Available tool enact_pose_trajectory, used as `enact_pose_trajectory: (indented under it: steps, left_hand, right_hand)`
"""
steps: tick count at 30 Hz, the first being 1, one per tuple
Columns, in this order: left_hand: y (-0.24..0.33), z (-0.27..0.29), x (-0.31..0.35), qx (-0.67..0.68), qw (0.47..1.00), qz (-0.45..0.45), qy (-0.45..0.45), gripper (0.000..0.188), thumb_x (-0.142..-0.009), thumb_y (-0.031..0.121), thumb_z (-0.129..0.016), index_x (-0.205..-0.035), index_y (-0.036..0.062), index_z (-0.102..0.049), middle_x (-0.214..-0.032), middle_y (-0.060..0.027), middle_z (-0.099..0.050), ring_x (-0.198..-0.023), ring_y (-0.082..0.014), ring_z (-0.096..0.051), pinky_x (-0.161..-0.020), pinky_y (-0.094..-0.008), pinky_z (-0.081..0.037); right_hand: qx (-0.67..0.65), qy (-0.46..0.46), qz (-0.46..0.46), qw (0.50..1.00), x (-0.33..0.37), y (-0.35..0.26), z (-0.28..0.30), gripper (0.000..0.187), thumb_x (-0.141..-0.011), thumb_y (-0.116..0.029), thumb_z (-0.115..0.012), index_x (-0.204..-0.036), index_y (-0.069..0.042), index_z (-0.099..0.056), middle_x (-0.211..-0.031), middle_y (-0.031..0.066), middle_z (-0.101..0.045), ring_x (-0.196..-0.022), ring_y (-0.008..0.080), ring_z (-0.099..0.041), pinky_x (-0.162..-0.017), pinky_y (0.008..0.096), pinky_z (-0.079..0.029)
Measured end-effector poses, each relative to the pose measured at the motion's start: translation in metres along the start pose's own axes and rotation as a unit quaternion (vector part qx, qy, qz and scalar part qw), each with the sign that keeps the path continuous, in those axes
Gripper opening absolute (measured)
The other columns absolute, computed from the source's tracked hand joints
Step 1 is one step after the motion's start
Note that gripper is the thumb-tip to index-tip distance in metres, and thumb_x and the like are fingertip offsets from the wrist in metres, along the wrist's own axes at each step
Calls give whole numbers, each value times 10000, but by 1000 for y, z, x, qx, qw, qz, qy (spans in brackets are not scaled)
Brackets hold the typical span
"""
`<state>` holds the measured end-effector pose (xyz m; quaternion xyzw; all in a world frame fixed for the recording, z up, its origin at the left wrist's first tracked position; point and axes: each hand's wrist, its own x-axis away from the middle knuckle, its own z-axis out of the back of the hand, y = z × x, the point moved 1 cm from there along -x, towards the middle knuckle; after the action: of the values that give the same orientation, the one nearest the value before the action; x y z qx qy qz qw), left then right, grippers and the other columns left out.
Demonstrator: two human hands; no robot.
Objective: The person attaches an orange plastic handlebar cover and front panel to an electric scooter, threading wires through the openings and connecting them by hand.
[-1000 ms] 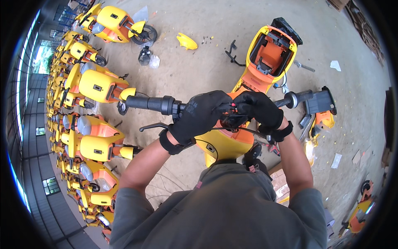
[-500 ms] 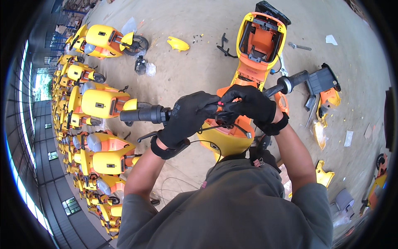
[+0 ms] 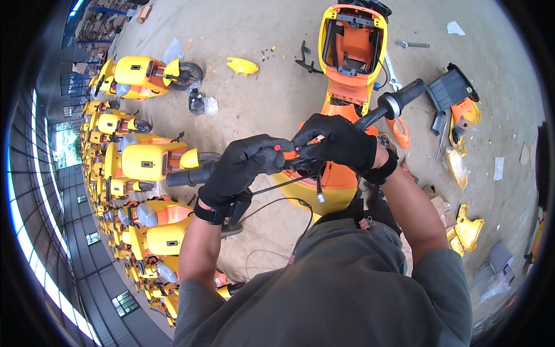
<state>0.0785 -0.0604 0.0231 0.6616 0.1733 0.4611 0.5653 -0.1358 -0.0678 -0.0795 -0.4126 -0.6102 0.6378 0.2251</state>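
Note:
My left hand [image 3: 245, 165], in a black glove, is closed in a pinch on a small red-tipped connector [image 3: 277, 148] above the scooter's handlebar. A little to its right, my gloved right hand [image 3: 336, 141] pinches another small red-ended connector [image 3: 297, 149]. A narrow gap separates the two red ends. Most of both pieces is hidden by my fingers. Below the hands, a cable ends in a pale plug [image 3: 320, 198] in front of the yellow front panel [image 3: 289, 199]. The left handlebar grip [image 3: 188, 176] and right handlebar grip [image 3: 409, 92] stick out on either side.
Ahead is the scooter's open seat frame [image 3: 354, 49]. Rows of yellow scooters [image 3: 144, 159] line the left. On the floor lie an adjustable wrench [image 3: 413, 44], a dark grey bin-like part [image 3: 451, 89], a yellow cover [image 3: 241, 66] and a yellow bracket [image 3: 467, 228].
The red pieces, formerly together between my fingers, now show as two ends slightly apart. My left hand has shifted left and turned. The whole view has moved a little.

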Motion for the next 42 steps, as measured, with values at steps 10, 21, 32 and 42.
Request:
enact_pose_trajectory:
  steps: [10, 21, 32, 42]
  left_hand:
    - [-7, -1, -1, -94, 995, -2, 36, 219, -832, -43, -528, -1020, -30, -640, -818, -24, -618, -709, -64, -550, -639, -235, -472]
    - [-11, 3, -1, -138, 988, -55, 44, 208, -878, 21, -529, -1055, -26, -628, -868, -42, -635, -758, -82, -559, -692, -233, -469]
    - [-1, 5, -5, -230, 972, -19, 42, 145, -855, 9, -555, -964, -36, -640, -790, -72, -614, -714, -108, -560, -659, -263, -460]
    - [-1, 3, -9, -248, 969, -13, 18, 137, -854, 13, -553, -950, -34, -639, -780, -78, -611, -710, -110, -556, -651, -273, -457]
  right_hand:
    - [64, 20, -6, 998, 0, -8, -1, 215, -811, -154, -657, -1016, -98, -686, -900, 43, -642, -840, 198, -564, -756, 313, -458]
    - [48, -13, -30, 998, 1, -2, 2, 218, -838, -46, -618, -1053, -12, -639, -869, 83, -653, -790, 173, -640, -722, 275, -501]
    - [57, -2, -24, 998, -1, -5, 0, 185, -836, -76, -614, -1003, -1, -636, -853, 104, -629, -795, 219, -631, -717, 309, -497]
    - [91, 2, 4, 996, -3, -6, -1, 198, -839, -155, -605, -962, -5, -642, -846, 115, -617, -801, 275, -601, -718, 353, -480]
